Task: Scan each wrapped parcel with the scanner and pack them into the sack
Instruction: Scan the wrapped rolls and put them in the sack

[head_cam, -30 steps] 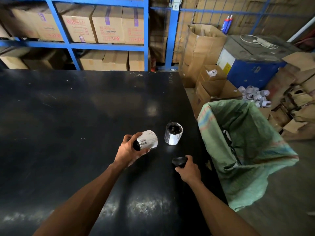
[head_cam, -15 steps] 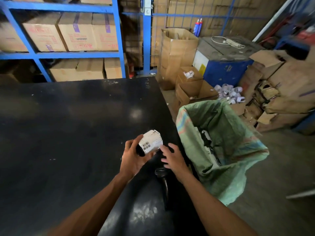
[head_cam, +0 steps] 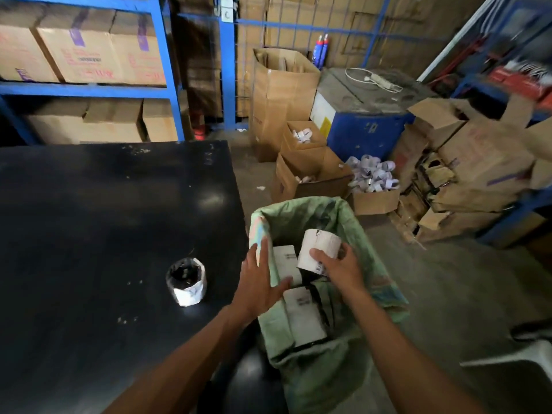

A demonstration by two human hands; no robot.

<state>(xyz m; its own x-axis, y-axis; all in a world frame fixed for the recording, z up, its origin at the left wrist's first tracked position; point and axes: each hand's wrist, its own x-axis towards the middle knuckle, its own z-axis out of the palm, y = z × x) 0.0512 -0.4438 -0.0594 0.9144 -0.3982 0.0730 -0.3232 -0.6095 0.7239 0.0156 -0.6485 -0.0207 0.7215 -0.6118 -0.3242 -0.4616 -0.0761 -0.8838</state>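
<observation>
A green woven sack [head_cam: 298,213] stands open at the right edge of the black table [head_cam: 104,219]. My right hand [head_cam: 340,270] grips a white paper-wrapped parcel [head_cam: 318,252] over the sack's mouth. My left hand [head_cam: 257,279] is spread flat with straight fingers at the sack's left rim. Two wrapped parcels [head_cam: 303,316] lie inside the sack below my hands. Another wrapped parcel [head_cam: 187,280] stands upright on the table, left of my left hand. The scanner is not visible.
Open cardboard boxes [head_cam: 301,171] and a pile of small wrapped items [head_cam: 372,176] sit on the floor behind the sack. A blue cabinet [head_cam: 364,118] stands farther back. Blue shelving [head_cam: 119,88] with cartons lines the back left.
The parcel passed from my left hand to my right hand and moved right, over the sack. My right hand has let go of the scanner. The view has swung right.
</observation>
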